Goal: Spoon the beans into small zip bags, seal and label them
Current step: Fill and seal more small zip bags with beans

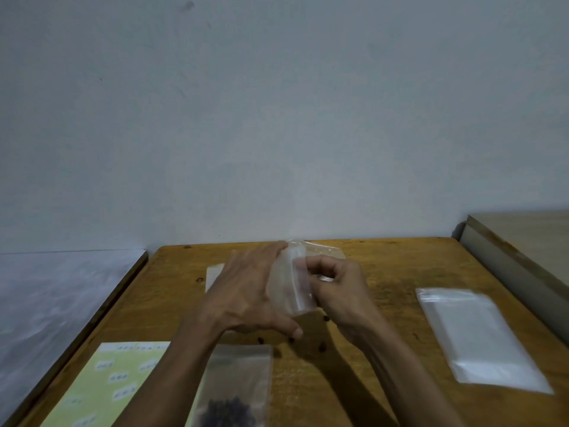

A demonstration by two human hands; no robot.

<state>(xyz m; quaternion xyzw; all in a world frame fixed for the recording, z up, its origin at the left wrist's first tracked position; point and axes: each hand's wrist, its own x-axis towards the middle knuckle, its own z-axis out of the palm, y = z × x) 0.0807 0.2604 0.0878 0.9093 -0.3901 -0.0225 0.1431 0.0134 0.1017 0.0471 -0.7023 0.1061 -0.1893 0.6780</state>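
Both hands hold a small clear zip bag (292, 285) above the middle of the wooden table (385, 266). My left hand (246, 291) grips its left side, fingers behind it and thumb below. My right hand (338, 288) pinches its right edge with curled fingers. The bag looks empty. A second zip bag (237, 386) with dark beans at its bottom lies at the near edge under my left forearm. Several loose dark beans (323, 345) are scattered on the table below the hands. A yellow-green label sheet (114, 383) lies at the near left.
A stack of clear empty zip bags (480, 337) lies on the right side of the table. A flat pale piece (215, 275) lies behind my left hand. A grey wall stands behind the table; a lower surface sits left, a wooden ledge (523, 248) right.
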